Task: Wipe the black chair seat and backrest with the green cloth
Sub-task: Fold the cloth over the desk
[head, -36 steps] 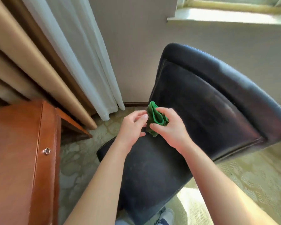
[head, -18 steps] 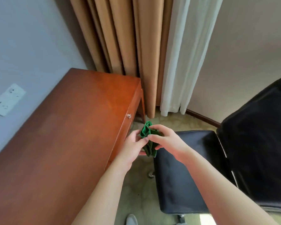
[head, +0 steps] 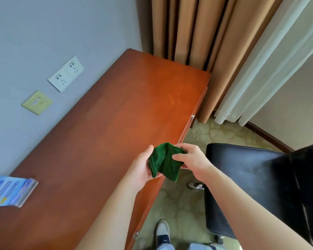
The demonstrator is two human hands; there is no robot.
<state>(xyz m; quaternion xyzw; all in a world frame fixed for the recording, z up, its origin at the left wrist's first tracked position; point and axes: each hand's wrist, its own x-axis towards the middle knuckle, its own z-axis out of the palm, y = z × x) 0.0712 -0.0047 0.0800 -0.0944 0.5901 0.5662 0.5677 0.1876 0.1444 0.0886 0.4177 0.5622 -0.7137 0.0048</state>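
Observation:
A folded green cloth [head: 163,161] hangs between both hands over the front edge of the wooden desk. My left hand [head: 140,167] cups it from the left and below. My right hand [head: 192,160] pinches its right side with thumb and fingers. The black chair seat [head: 242,179] lies to the right of my hands, apart from the cloth. Its black backrest [head: 309,188] rises at the far right, cut off by the frame.
A reddish wooden desk [head: 101,141] fills the left, with a plastic leaflet stand [head: 9,193] near its left end. Wall sockets [head: 66,73] sit above it. Tan and white curtains [head: 224,51] hang behind. Patterned carpet [head: 179,204] and my shoe [head: 163,233] lie between desk and chair.
The view has swung left from the chair to the desk. Both hands have carried the cloth off the seat to the desk's edge, and it is now less bunched.

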